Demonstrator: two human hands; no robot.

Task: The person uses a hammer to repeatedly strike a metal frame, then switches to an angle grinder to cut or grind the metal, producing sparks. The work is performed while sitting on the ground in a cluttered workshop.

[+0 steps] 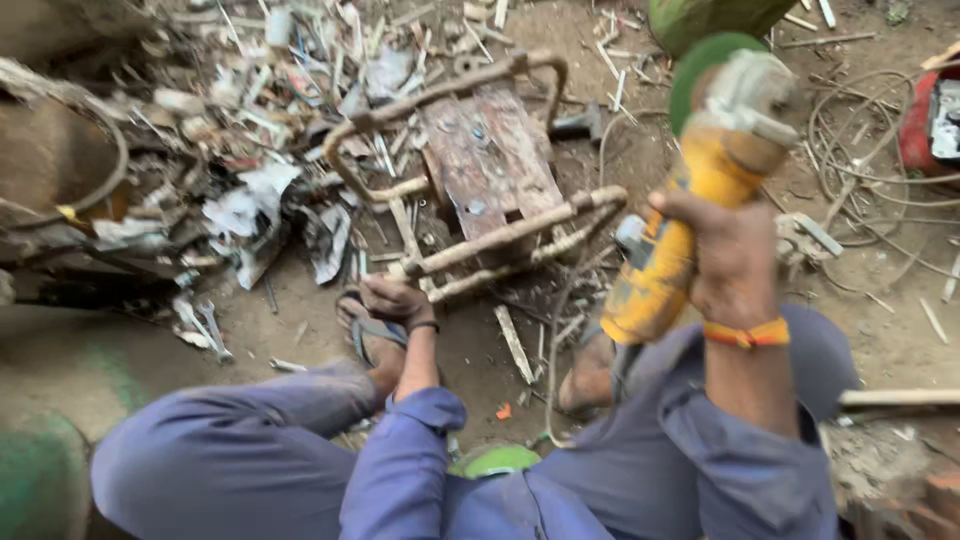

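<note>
In the right half of the head view, right hand (pixel 733 262) clamped around the yellow body of an angle grinder (pixel 690 210), held up off the ground with its green guard and disc toward the upper right of the frame. Orange band on that wrist, blue sleeve below it. Grinder's dark cord hanging from its lower end down toward the lap.

At centre, slightly left and low, left hand (pixel 394 298) closed on the near end of a rusty tube frame (pixel 480 160), fingers curled over the tube where it meets the ground. Frame lying on the dirt ground (pixel 890 340), bent pipe looping around a worn reddish-brown plate with bolt heads. Sandalled foot (pixel 372 340) just beside the left hand, second foot near the grinder's lower end.

Across the upper left, scrap pile (pixel 250 130) of metal offcuts, strips and pale shreds, touching the frame's far side. At the right edge, loose wire coils (pixel 860 150) beside a red machine (pixel 930 120), only partly in frame. Along the bottom, blue trousers and sleeves, blurred.
</note>
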